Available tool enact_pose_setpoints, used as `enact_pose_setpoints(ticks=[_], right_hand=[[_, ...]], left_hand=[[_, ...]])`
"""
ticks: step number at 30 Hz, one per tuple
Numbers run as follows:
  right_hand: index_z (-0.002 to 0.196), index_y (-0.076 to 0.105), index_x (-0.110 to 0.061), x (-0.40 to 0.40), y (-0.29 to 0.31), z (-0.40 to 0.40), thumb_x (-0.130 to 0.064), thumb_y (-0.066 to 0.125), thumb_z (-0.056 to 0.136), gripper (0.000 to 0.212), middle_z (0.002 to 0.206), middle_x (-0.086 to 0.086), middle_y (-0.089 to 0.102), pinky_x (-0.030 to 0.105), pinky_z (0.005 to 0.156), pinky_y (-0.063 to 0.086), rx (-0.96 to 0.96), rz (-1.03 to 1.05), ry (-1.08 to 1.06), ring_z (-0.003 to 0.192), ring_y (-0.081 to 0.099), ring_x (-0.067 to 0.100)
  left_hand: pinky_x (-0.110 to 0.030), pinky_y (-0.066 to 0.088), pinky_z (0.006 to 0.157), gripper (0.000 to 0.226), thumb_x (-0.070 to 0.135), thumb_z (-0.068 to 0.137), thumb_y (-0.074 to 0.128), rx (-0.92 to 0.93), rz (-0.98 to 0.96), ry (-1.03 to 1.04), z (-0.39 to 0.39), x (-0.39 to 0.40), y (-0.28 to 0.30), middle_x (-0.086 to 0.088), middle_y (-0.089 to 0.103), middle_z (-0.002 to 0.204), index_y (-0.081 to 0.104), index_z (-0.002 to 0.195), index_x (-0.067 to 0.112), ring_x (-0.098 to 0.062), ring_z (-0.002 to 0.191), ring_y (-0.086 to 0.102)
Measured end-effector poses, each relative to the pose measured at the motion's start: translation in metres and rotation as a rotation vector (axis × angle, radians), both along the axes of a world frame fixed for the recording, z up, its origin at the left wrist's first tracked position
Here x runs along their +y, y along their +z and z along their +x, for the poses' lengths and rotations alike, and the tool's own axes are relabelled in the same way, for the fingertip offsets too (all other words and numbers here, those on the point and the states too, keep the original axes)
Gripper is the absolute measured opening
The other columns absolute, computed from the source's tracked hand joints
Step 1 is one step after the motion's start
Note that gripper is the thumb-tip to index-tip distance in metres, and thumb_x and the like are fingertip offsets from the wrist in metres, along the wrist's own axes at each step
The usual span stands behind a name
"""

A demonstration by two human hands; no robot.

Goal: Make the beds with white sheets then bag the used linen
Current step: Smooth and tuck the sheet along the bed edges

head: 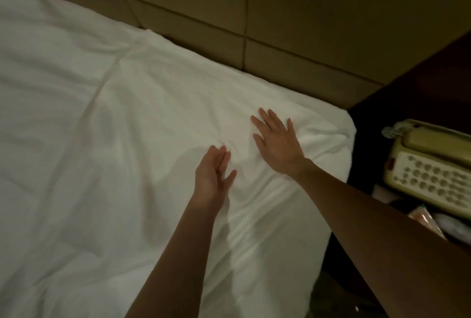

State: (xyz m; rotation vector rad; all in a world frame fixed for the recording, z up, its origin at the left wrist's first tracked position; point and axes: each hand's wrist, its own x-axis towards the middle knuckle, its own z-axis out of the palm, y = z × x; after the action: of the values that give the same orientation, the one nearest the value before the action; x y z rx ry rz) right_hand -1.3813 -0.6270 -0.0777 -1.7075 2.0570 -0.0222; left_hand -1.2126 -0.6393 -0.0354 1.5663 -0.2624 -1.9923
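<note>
a: white sheet [107, 118] — where was it?

b: spread over the bed, covering the mattress from the near left out to the far right corner. it lay wrinkled, with creases bunched around the hands and a long fold running up the middle.

a: and the hands?

b: the right hand [276, 145] lay flat on the sheet near the far right corner, palm down, fingers straight and spread, grasping nothing. the left hand [212, 173] was just to its left and nearer, turned on edge, fingers straight and together, also released. i couldn't tell whether its fingertips touched the cloth or hung just above it.

a: what was around the bed?

b: a padded headboard [293, 16] in tan panels ran along the far side, meeting the sheet's far edge. to the right stood a dark nightstand [418, 88] with a cream push-button telephone [430, 164] on it, handset resting in its cradle. something pinkish [424, 220] lay nearer than the phone, too blurred to identify.
</note>
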Motion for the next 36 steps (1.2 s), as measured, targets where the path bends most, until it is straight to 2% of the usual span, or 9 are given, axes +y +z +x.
enact_pose_setpoints(ticks=[6, 10, 13, 15, 17, 24, 28, 32, 36], right_hand=[[0.134, 0.055, -0.017, 0.062, 0.015, -0.054, -0.024, 0.036, 0.103, 0.037, 0.148, 0.004, 0.043, 0.044, 0.119, 0.005, -0.109, -0.181, -0.217, 0.142, 0.028, 0.019], [0.117, 0.064, -0.012, 0.077, 0.021, -0.099, -0.018, 0.054, 0.095, 0.025, 0.126, 0.009, 0.055, 0.040, 0.102, 0.038, -0.147, -0.410, -0.599, 0.118, 0.048, 0.026], [0.115, 0.063, -0.009, 0.080, 0.017, -0.122, -0.022, 0.065, 0.091, 0.027, 0.111, 0.008, 0.059, 0.020, 0.085, 0.045, -0.543, -0.373, -0.917, 0.096, 0.056, 0.014], [0.104, 0.069, -0.007, 0.080, 0.013, -0.129, -0.020, 0.071, 0.086, 0.022, 0.093, 0.001, 0.064, 0.005, 0.070, 0.043, -0.705, -0.322, -0.915, 0.076, 0.057, 0.002], [0.098, 0.072, -0.005, 0.077, 0.011, -0.134, -0.017, 0.073, 0.084, 0.019, 0.086, -0.002, 0.066, 0.003, 0.069, 0.043, -0.724, -0.307, -0.866, 0.073, 0.058, -0.001], [0.088, 0.072, 0.005, 0.057, 0.015, -0.161, -0.017, 0.069, 0.088, 0.022, 0.075, 0.006, 0.067, 0.018, 0.070, 0.049, -0.945, -0.304, -0.955, 0.063, 0.062, 0.002], [0.079, 0.071, 0.004, 0.038, 0.026, -0.184, -0.020, 0.066, 0.090, 0.026, 0.071, 0.003, 0.063, 0.012, 0.065, 0.047, -0.909, -0.297, -0.817, 0.060, 0.059, 0.000], [0.076, 0.070, -0.004, 0.044, 0.012, -0.196, -0.027, 0.069, 0.088, 0.026, 0.069, -0.003, 0.059, 0.015, 0.062, 0.037, -0.585, -0.072, -0.529, 0.064, 0.052, -0.001], [0.077, 0.064, -0.008, 0.038, 0.013, -0.205, -0.023, 0.066, 0.090, 0.021, 0.076, 0.003, 0.060, 0.023, 0.064, 0.037, -0.396, -0.276, -0.485, 0.076, 0.056, 0.013]], left_hand=[[-0.030, 0.050, 0.081, 0.015, 0.025, 0.099, 0.048, -0.005, 0.001, -0.256, -0.055, 0.030, 0.012, -0.003, 0.061, 0.118, 0.060, 0.105, 0.018, -0.017, 0.107, 0.060], [-0.031, 0.052, 0.079, 0.027, 0.026, 0.098, 0.052, -0.032, -0.060, -0.388, -0.100, 0.037, 0.012, -0.002, 0.068, 0.110, 0.059, 0.121, 0.013, -0.017, 0.103, 0.065], [-0.032, 0.052, 0.078, 0.026, 0.027, 0.097, 0.053, -0.030, -0.075, -0.438, -0.125, 0.038, 0.011, -0.001, 0.068, 0.110, 0.059, 0.120, 0.014, -0.017, 0.102, 0.066], [-0.034, 0.053, 0.081, 0.027, 0.028, 0.097, 0.054, -0.017, -0.074, -0.447, -0.137, 0.036, 0.009, -0.002, 0.067, 0.113, 0.059, 0.119, 0.014, -0.018, 0.103, 0.065], [-0.034, 0.054, 0.084, 0.025, 0.030, 0.097, 0.054, 0.001, -0.067, -0.443, -0.145, 0.033, 0.008, -0.002, 0.066, 0.115, 0.061, 0.115, 0.016, -0.018, 0.105, 0.065], [-0.029, 0.052, 0.078, 0.034, 0.033, 0.101, 0.044, 0.031, -0.019, -0.406, -0.162, 0.023, 0.000, -0.002, 0.067, 0.114, 0.054, 0.125, 0.012, -0.016, 0.101, 0.066], [-0.026, 0.052, 0.078, 0.032, 0.035, 0.102, 0.042, 0.043, 0.006, -0.350, -0.172, 0.018, 0.003, 0.000, 0.069, 0.107, 0.056, 0.121, 0.013, -0.013, 0.097, 0.068], [-0.030, 0.050, 0.086, 0.036, 0.038, 0.102, 0.040, 0.037, 0.026, -0.421, -0.177, 0.025, 0.000, -0.001, 0.066, 0.119, 0.055, 0.125, 0.014, -0.016, 0.107, 0.064], [-0.029, 0.051, 0.085, 0.035, 0.039, 0.102, 0.041, 0.079, 0.057, -0.407, -0.179, 0.026, -0.001, -0.002, 0.066, 0.120, 0.056, 0.122, 0.015, -0.018, 0.107, 0.065]])
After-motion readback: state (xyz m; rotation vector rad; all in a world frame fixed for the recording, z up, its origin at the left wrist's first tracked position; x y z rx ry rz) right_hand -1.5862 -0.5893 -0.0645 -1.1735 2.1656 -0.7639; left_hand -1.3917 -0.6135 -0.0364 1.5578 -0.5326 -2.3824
